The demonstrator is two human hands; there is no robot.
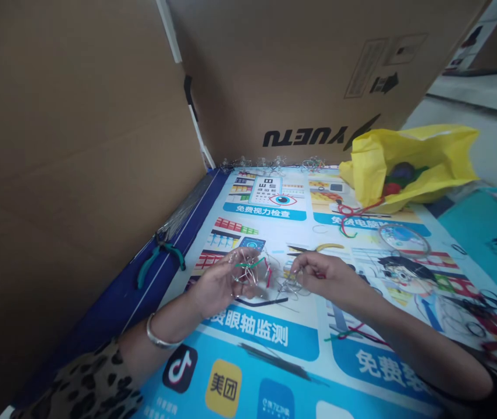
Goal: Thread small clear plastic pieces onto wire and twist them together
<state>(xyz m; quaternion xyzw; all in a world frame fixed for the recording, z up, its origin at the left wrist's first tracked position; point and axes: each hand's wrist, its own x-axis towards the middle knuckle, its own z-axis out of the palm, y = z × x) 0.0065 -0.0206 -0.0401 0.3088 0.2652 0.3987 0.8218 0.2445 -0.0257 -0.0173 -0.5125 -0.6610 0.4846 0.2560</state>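
Observation:
My left hand [220, 282], with a silver bangle on its wrist, is curled round a small figure of bent silver wire [248, 276] with green and red strands on it. To its right, my right hand [325, 272] is closed in a pinch over a second tangle of silver wire [291, 285]. Its fingertips cover part of that wire. Just beyond the right hand lie yellow-handled scissors [327, 247], with dark blades pointing left. A dark strip [261, 302] lies under the wire figure.
Teal-handled pliers [161, 256] lie at the left beside a bundle of straight wires [183, 212]. Cardboard walls [274, 75] stand left and behind. Several wire shapes [274, 164] line the back edge. A yellow bag [414, 166], red wire [348, 216] and a wire coil [404, 240] are at right.

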